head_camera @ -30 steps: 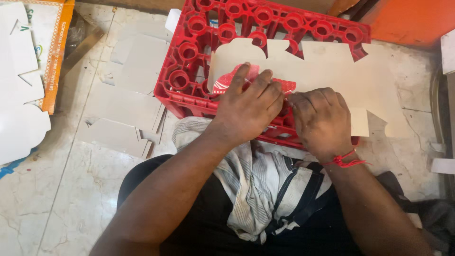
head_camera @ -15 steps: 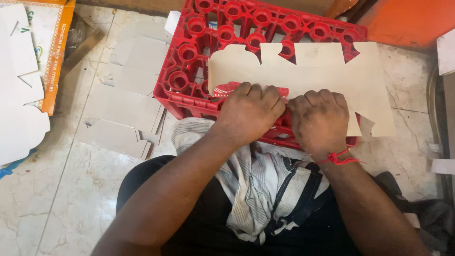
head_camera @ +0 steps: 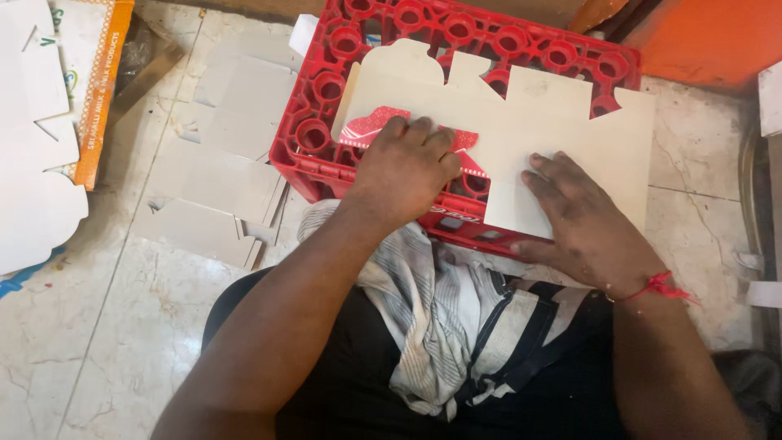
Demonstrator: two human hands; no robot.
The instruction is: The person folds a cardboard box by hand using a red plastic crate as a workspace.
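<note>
A flat die-cut cardboard box blank (head_camera: 521,114) lies plain side up on an upturned red plastic crate (head_camera: 326,90). Its near flap (head_camera: 371,126), printed red and white, is folded over toward me. My left hand (head_camera: 405,167) is curled on that folded flap and presses it down. My right hand (head_camera: 574,216) lies flat with fingers spread on the blank's right part, near the crate's front edge; a red thread is tied round its wrist.
More flat cardboard blanks (head_camera: 216,163) lie stacked on the tiled floor left of the crate. White printed blanks (head_camera: 37,147) sit at the far left. A striped cloth (head_camera: 428,318) rests on my lap. An orange surface (head_camera: 717,41) stands at the top right.
Both hands were bunched together at the blank's near edge. Now the right hand has moved right and flattened out, while the left hand stays pressing the folded red flap.
</note>
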